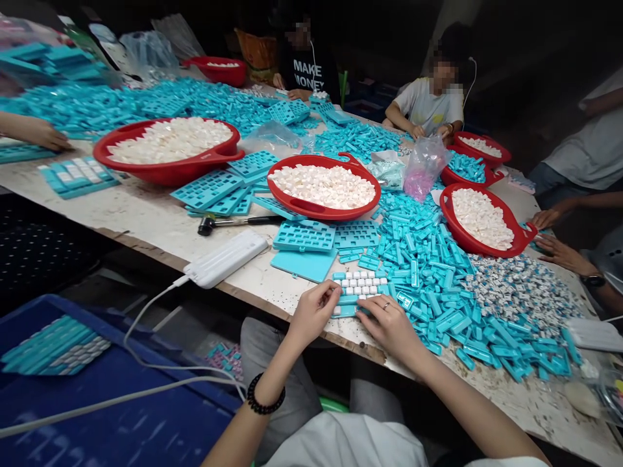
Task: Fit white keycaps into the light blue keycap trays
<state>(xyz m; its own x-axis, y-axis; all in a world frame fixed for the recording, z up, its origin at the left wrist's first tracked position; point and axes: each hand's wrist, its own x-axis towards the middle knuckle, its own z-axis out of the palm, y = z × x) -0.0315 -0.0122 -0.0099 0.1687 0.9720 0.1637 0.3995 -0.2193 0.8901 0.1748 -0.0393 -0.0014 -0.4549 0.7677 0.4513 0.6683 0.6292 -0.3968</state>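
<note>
A turquoise keycap tray [359,290] partly filled with white keycaps lies at the table's near edge. My left hand [311,314], with a black bead bracelet on the wrist, rests against the tray's left end with fingers curled onto it. My right hand [389,324], wearing a ring, lies over the tray's lower right part, fingers bent and pressing on the caps. A heap of loose turquoise keycaps [433,272] spreads just right of the tray.
Red basins of white keycaps [324,188] [479,217] [168,143] stand on the worn table. Empty turquoise trays [304,237], a small hammer [233,222] and a white power bank [226,258] with its cable lie left. Other people sit around; a blue crate [97,389] is lower left.
</note>
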